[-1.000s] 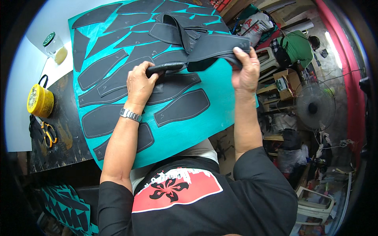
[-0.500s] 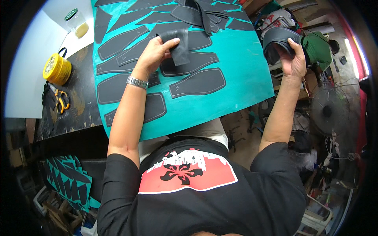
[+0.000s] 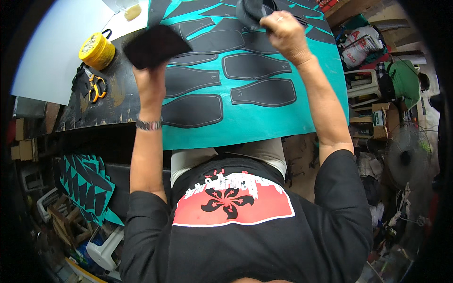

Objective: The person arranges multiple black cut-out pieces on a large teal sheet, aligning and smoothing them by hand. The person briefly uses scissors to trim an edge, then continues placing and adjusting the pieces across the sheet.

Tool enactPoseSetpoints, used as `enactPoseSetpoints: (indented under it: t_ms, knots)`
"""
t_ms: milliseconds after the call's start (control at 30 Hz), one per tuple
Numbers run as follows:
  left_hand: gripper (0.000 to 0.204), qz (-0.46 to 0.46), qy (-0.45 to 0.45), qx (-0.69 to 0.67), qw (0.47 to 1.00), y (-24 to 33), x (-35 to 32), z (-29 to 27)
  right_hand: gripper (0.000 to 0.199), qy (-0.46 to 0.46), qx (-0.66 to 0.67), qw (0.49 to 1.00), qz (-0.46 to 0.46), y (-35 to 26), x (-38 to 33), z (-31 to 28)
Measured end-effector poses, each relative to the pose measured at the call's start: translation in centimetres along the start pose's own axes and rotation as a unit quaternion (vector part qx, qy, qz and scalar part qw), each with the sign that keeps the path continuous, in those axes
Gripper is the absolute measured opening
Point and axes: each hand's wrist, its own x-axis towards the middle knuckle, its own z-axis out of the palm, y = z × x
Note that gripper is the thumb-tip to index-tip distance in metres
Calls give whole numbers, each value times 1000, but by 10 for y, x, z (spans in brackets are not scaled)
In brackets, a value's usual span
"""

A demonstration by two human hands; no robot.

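A dark flat piece, smeared by motion [image 3: 158, 46], is raised in my left hand [image 3: 151, 85] over the left side of the table, hiding some panels behind it. My right hand [image 3: 285, 37] is closed at the far part of the table, gripping a curled bundle of black pieces [image 3: 252, 12]; its fingertips are partly hidden. Below both hands lie several black panels [image 3: 263, 92] with pale outlines along their edges, spread over a teal sheet [image 3: 264, 127].
Left of the sheet, on the dark tabletop [image 3: 123, 89], sit a yellow tub [image 3: 98, 53] and orange-handled scissors [image 3: 96, 89]. A jar [image 3: 132, 10] stands farther back. At right are a fan [image 3: 406, 158] and a white stool [image 3: 361, 80]. Teal sheets with black shapes [image 3: 89, 184] lie lower left.
My right hand has swung left, from beyond the sheet's right edge to over the far panels, with the curled bundle. My left hand has moved left, its piece raised. The view has shifted slightly.
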Motion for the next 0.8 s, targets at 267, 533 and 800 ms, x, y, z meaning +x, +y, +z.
enactPoseSetpoints:
  t_ms: [267,533,800]
  knots:
    - [15,53,-51,193,978,6,-52,-15,50,-154,133,962,182,-46,-54,26]
    - [20,71,-3,200,977,-4,-55,4,66,-34,625,683,376,-125,-29,-6]
    - [83,17,10,178,984,-9,-61,12,81,-80,755,522,389,-190,-15,-7]
